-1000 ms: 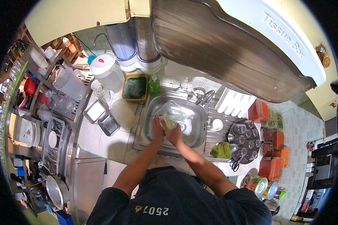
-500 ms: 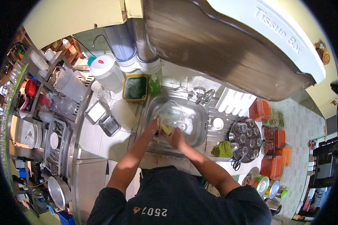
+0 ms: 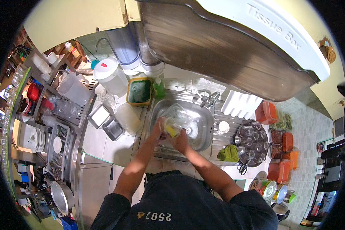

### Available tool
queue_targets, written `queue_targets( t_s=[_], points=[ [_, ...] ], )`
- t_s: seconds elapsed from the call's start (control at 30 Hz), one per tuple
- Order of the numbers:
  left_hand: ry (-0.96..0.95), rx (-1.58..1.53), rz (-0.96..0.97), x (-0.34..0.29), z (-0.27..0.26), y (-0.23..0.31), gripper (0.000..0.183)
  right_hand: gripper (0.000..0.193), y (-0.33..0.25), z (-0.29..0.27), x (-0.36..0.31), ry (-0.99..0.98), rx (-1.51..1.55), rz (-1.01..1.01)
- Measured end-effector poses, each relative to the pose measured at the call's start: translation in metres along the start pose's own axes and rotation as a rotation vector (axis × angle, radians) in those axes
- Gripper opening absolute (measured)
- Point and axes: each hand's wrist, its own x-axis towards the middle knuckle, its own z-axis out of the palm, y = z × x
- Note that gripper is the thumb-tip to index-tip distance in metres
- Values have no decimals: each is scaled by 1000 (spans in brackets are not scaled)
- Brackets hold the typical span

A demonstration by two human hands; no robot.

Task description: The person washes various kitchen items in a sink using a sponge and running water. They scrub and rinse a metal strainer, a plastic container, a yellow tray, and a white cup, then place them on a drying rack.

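Note:
Over the near left part of the steel sink (image 3: 206,137), my two hands are close together. My left hand (image 3: 157,130) is closed around a clear plastic container (image 3: 172,123), whose exact shape is hard to make out. A yellow sponge (image 3: 170,131) shows against the container, and my right hand (image 3: 179,142) is closed on it, with the fingertips partly hidden. Behind them a larger clear plastic tub (image 3: 182,112) lies in the basin. Some white suds show near the drain (image 3: 191,130).
A yellow-rimmed tub of soapy water (image 3: 139,91) and a green soap bottle (image 3: 159,87) stand behind the sink at left. Steel trays (image 3: 113,129) lie left. On the right are a green cloth (image 3: 228,153), a round tray of glasses (image 3: 251,142) and scissors (image 3: 242,168). A tissue box overhangs above.
The clear container has tilted and rises more into view around the sponge. Both hands stay close together in nearly the same place. The whole view has shifted slightly.

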Motion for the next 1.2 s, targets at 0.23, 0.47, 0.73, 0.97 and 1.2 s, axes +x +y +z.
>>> queue_targets(
  t_s=[0.23, 0.47, 0.73, 0.97, 1.2],
  points=[
    [266, 144, 253, -17, 43, -4, 55, 34, 9, -9, 1, -26, -61, -183],
    [225, -395, 409, 1, 64, -10, 52, 39, -18, -4, 12, 26, 32, 1],
    [159, 368, -238, -37, 19, 38, 60, 54, 8, -31, -10, -351, -460, -447],
    [23, -9, -19, -34, 46, 24, 46, 56, 26, -24, -12, -345, -336, -357],
    [-117, 424, 55, -51, 40, 45, 39, 43, 23, -73, -18, -221, -346, -361]
  ],
)
